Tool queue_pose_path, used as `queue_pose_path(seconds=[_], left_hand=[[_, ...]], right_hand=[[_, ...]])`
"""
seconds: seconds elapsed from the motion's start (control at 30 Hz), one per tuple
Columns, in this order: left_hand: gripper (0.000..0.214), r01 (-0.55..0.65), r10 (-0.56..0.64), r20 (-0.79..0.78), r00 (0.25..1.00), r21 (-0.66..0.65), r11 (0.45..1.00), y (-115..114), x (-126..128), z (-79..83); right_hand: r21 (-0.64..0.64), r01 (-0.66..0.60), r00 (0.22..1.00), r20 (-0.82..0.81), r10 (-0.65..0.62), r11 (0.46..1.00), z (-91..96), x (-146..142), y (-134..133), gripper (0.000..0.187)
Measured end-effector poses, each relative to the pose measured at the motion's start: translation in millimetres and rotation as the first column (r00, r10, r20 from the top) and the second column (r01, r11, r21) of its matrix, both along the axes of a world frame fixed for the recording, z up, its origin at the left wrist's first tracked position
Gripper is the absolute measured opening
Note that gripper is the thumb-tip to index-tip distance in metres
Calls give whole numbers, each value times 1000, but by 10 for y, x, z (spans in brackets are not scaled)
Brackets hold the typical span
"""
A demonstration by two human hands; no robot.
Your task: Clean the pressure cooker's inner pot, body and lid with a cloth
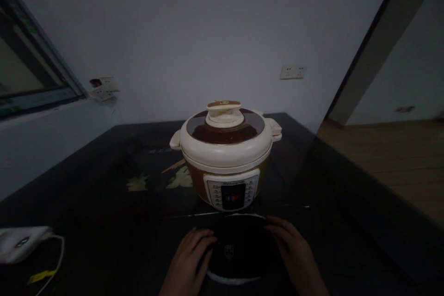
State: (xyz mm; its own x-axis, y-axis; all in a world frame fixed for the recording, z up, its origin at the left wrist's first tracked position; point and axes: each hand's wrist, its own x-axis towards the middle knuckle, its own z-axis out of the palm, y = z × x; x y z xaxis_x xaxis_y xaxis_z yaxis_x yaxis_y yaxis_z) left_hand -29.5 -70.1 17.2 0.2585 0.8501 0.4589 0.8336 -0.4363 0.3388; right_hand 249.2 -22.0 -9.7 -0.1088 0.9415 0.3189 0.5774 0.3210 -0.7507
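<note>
A round black lid or plate-like object (pixel 239 247) with a white rim lies on the dark table (pixel 104 185) close to me. My left hand (pixel 189 261) rests on its left edge with the fingers curled round it. My right hand (pixel 294 254) holds its right edge the same way. Just behind it stands a cream and brown electric cooker (pixel 227 155) with its lid on, a knob on top and a button panel facing me.
A white device (pixel 21 243) with a cable and a yellow tag lies at the left table edge. Wall sockets (pixel 293 71) sit on the back wall. A window is at left, and wooden flooring shows at right beyond the table edge.
</note>
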Motion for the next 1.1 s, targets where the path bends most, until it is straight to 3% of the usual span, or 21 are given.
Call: queue_pose_path(seconds=[0.13,0.27,0.43,0.57,0.67,0.73,0.83,0.97,1.1], left_hand=[[26,-49,36,125,992,107,993,30,-6,325],[19,-169,93,363,927,183,968,68,-9,831],[12,-348,56,730,681,255,902,350,-91,1443],[12,-342,-171,844,509,380,859,894,-231,1740],[15,-330,-233,899,370,362,872,1318,-344,1776],[19,-288,-173,925,338,276,917,1515,-408,1733],[25,-258,-69,904,421,193,947,1656,-488,1634],[26,-266,47,828,559,125,956,1687,-562,1525],[31,-227,92,803,589,54,972,1698,-585,1492]], right_hand=[[66,43,999,-2,-43,997,184,66,48,26],[176,-2,999,-42,9,984,660,91,122,23],[381,-53,996,-52,79,923,1429,-30,286,20],[512,-125,984,-44,171,850,1976,-299,519,18],[590,-167,979,1,206,790,2280,-551,785,19],[646,-197,975,46,219,738,2429,-682,1000,21],[675,-204,975,70,213,709,2592,-759,1331,23],[663,-184,976,38,213,726,2741,-697,1672,21],[613,-209,973,55,223,762,2849,-700,1873,17]])
